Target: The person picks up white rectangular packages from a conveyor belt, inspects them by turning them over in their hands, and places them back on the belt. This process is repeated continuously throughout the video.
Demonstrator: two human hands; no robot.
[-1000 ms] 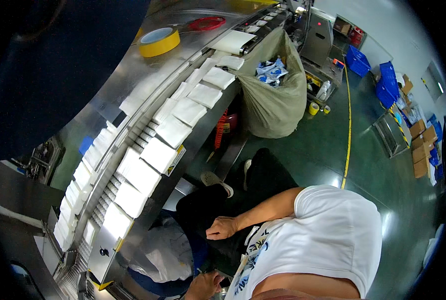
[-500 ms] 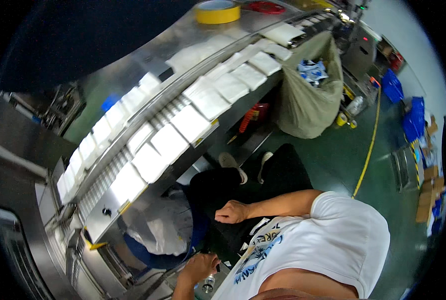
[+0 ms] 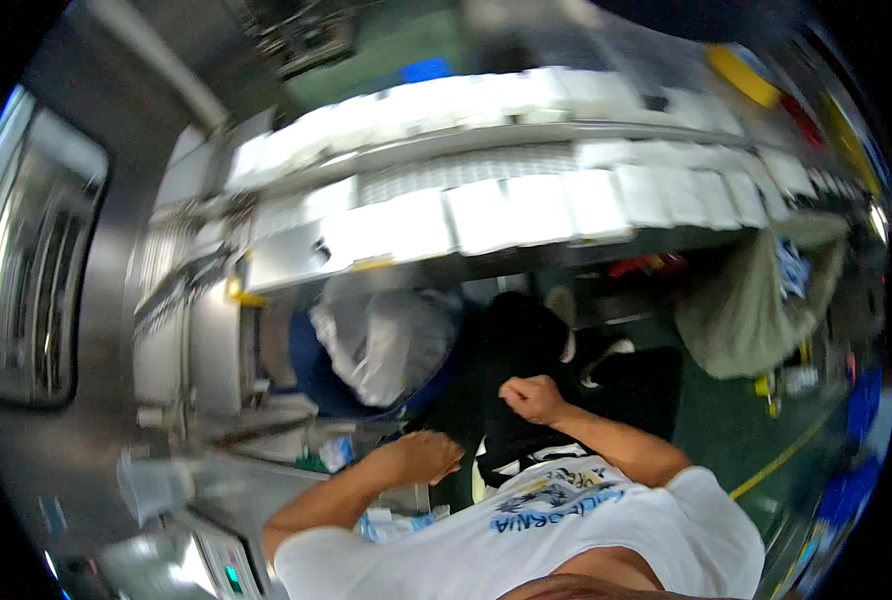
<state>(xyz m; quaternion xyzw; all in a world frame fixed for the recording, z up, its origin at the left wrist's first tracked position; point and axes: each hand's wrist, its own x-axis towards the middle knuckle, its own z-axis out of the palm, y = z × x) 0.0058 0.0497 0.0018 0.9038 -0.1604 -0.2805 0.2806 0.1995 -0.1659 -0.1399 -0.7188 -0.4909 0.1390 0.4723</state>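
Note:
My left hand is curled closed, low in front of my body, just below the lined bin. My right hand makes a loose fist above my lap; no object shows in it. Neither hand touches the row of folded white pads along the near edge of the conveyor. Between the left hand and the conveyor stands a blue bin with a clear plastic bag in it. Small blue-and-white packets lie beside my left forearm.
Another row of white pads lines the conveyor's far side. To the right hangs a grey-green cloth sack holding blue-and-white packets. A yellow tape roll rests at the far right. A metal machine with a window stands left.
The view has swung left, so the conveyor now runs nearly level and the machine at left shows more. Both hands remain closed near my body.

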